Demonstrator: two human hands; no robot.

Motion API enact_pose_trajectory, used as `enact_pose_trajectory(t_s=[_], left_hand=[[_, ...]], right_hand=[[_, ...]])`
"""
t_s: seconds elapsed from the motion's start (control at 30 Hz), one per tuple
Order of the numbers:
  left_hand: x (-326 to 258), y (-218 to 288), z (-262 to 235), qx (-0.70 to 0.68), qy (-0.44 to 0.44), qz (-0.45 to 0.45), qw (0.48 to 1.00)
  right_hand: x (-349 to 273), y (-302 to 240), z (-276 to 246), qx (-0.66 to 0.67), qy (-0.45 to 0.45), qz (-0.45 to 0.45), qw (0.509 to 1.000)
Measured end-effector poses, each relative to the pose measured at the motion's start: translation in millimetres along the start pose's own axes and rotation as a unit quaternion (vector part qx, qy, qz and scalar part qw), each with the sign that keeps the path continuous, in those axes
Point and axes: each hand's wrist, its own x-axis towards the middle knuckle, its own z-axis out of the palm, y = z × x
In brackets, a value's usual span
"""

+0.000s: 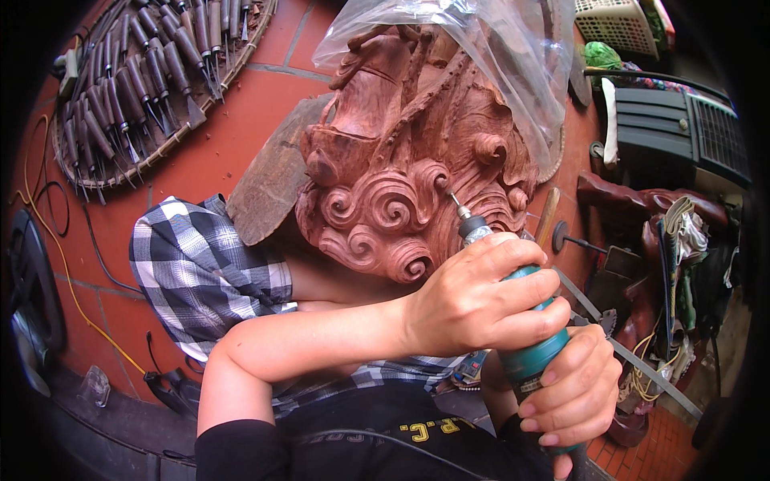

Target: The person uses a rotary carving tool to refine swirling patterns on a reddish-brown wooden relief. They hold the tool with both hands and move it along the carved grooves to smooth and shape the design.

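The red-brown wood carving point(393, 210) is sitting in front of the person, right by a bent leg point(325, 278). The left hand point(485, 301) is curling its fingers snugly around the front part of a blue-green power tool point(536, 357). The right hand point(577, 389) is wrapping its fingers around the back part. The thin metal bit point(458, 204) is pointing at a wood curl point(429, 184). I cannot tell if the tip is touching the wood, or if it is spinning.

Both hands are holding the same tool, so no hand is keeping the carving steady. If someone is pushing too hard, the carving could rock and the bit could slip. A spinning tip could also catch on the curl's edge, jump, and scratch the neat swirls or chip a thin bump. A big slip could poke the leg. A clear plastic sheet point(541, 88) is draping over the top of the carving. If a loose bit of it is drooping near the spinning tip, it could wind around it. Flying dust could be stinging eyes, too.
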Motion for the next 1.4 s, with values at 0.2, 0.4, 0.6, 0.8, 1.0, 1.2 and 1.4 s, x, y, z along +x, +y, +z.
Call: enact_pose_trajectory(t_s=[0.2, 0.4, 0.6, 0.8, 1.0, 1.2, 1.4], left_hand=[[8, -9, 5, -0.003, 0.004, 0.012, 1.0], [14, -15, 11, -0.011, 0.013, 0.021, 1.0], [7, -8, 4, 0.0, -0.001, 0.006, 1.0], [0, 0, -1, 0.006, -0.012, -0.008, 1.0], [-2, 8, 5, 0.015, 0.006, -0.007, 1.0], [6, 7, 11, 0.008, -0.001, 0.019, 1.0], [12, 0, 18, 0.0, -0.004, 0.03, 1.0]], right_hand=[[0, -1, -4, -0.023, 0.014, 0.003, 1.0], [-1, 2, -7, -0.038, 0.012, -0.009, 0.999], [-2, 3, -2, -0.02, 0.015, -0.009, 1.0], [-2, 1, -2, 0.004, -0.003, 0.005, 1.0], [-8, -1, 7, 0.026, 0.064, -0.03, 0.997], [-8, 4, 14, 0.001, 0.106, -0.115, 0.988], [-2, 6, 7, -0.031, 0.1, -0.118, 0.988]])
